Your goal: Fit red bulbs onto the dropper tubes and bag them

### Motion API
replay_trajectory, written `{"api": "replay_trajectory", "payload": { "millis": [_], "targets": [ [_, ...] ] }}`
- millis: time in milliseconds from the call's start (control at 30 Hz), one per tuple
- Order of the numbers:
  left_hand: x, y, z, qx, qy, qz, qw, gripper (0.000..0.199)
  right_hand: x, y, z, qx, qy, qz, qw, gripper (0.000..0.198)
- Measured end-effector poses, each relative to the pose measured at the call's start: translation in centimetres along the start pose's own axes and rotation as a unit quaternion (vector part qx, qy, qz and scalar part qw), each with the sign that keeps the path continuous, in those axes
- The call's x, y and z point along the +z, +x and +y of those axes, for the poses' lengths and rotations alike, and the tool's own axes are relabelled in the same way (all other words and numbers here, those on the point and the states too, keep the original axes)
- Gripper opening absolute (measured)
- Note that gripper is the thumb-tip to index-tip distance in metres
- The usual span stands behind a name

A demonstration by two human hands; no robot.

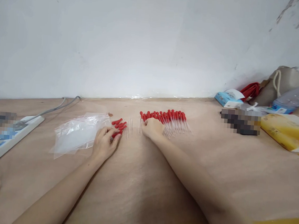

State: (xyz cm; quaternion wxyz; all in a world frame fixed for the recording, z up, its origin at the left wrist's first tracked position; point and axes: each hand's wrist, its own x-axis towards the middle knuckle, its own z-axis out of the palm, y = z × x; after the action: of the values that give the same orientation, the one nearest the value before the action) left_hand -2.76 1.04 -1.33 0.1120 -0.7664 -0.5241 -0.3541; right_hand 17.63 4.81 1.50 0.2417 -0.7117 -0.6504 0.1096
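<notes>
While I'm standing here watching, the near stretch of the brown-covered table (pixel 135 190) is bare, so everything worth mentioning sits further back. First up is the left hand (pixel 104 144), lying partly over a plastic bag (pixel 75 137). Its thumb and fingers curve around the near end of a small pile of loose red bulbs (pixel 121 126); I can't tell if one is actually pinched or just touched. The bulbs lie slantwise, long axis closer to left-right than near-far, with their right ends tipped a bit toward the wall.

Just right of the pile, between the hands, are some thin clear tubes (pixel 129 127). That's the bit that matters, I reckon: the bulbs lie to the tubes' left and roughly crosswise to them, since the tubes run near to far. Left hand is clearly the one nearer the bulbs.

The right hand (pixel 152 127) is a touch further off, fingers curled together at the left end of a row of droppers (pixel 177 123). Its fingertips are tucked away, so no idea what they've got. The droppers have red ends far, clear stems pointing near and slightly right. Behind it all, the white wall (pixel 144 46).
</notes>
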Motion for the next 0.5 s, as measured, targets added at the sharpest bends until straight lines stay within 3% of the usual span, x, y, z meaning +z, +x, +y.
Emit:
{"api": "replay_trajectory", "payload": {
  "millis": [500],
  "targets": [
    [0.24,-0.04,-0.18,-0.030,-0.035,-0.040,0.998,0.019,1.18,0.55,-0.47,0.005,-0.040,-0.029,0.999,0.029]
  ]
}}
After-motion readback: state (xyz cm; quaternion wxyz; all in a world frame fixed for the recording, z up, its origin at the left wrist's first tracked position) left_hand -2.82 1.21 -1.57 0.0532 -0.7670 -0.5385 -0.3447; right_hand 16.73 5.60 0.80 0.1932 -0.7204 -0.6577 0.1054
